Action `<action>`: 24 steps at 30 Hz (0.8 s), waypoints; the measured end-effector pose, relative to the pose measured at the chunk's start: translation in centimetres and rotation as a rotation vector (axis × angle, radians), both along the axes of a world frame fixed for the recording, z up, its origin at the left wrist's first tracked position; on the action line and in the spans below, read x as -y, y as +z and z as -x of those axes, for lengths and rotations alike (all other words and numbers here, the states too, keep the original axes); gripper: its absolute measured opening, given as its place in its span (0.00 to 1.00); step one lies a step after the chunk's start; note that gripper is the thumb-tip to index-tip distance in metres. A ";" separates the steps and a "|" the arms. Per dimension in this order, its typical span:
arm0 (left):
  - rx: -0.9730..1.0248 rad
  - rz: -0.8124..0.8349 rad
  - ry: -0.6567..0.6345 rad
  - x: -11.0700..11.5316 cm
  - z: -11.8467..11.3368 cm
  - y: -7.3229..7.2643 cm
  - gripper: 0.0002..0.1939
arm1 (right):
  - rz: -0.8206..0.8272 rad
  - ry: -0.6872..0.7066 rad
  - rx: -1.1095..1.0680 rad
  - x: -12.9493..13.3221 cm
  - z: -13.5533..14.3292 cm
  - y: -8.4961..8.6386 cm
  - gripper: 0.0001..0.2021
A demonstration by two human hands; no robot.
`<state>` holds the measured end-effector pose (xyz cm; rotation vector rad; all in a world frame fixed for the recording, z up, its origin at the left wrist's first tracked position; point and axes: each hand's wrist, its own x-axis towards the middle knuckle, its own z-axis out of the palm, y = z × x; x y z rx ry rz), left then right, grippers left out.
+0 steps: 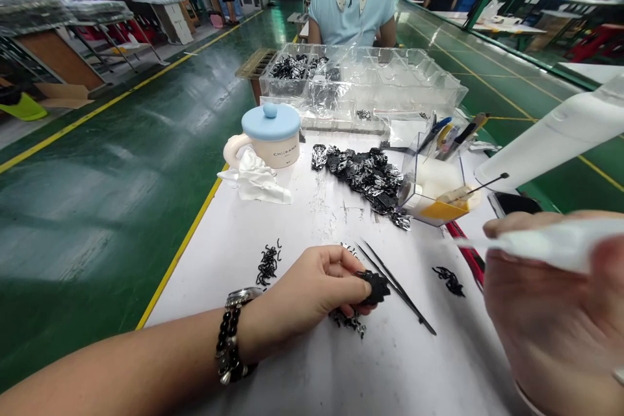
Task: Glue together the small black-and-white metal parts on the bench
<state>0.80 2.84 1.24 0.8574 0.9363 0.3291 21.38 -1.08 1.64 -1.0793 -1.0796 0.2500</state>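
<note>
Between thumb and fingers, my left hand [312, 289] pinches a small flat black part [376, 288] above the white table [302, 364]. My right hand [546, 312], blurred, is closed around a white squeeze bottle [560, 244] whose thin nozzle points left. A pair of black tweezers [400, 289] lies just right of the black part. Small dark pieces [348, 322] lie partly hidden under my left hand. Little black curved pieces form one pile [268, 263] to the left and another [449, 281] to the right.
A heap of black and silver parts [365, 175] lies mid-table. Around it stand a blue-lidded mug [270, 136], crumpled tissue [256, 179], and a clear holder [431, 188] with tools. Behind are clear compartment trays [361, 78] and a seated person [351, 6]. A white tube [556, 130] slants in from the right.
</note>
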 end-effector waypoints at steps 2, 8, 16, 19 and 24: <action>-0.003 -0.003 0.001 0.0 0.0 0.1 0.08 | 0.046 0.018 -0.002 -1.1 -0.5 -0.8 0.08; -0.003 -0.017 -0.006 0.2 0.0 0.2 0.08 | 0.412 0.156 0.352 -3.3 0.1 -3.8 0.13; 0.007 -0.028 0.000 0.4 0.1 0.3 0.09 | 0.222 -0.186 0.539 -2.9 -3.2 -1.0 0.23; 0.016 -0.037 0.001 0.4 0.1 0.3 0.08 | 0.256 -0.288 0.558 -3.0 -5.7 -0.4 0.20; 0.009 -0.047 0.000 0.5 0.1 0.1 0.08 | 0.278 -0.377 0.582 -3.9 -6.5 -1.1 0.14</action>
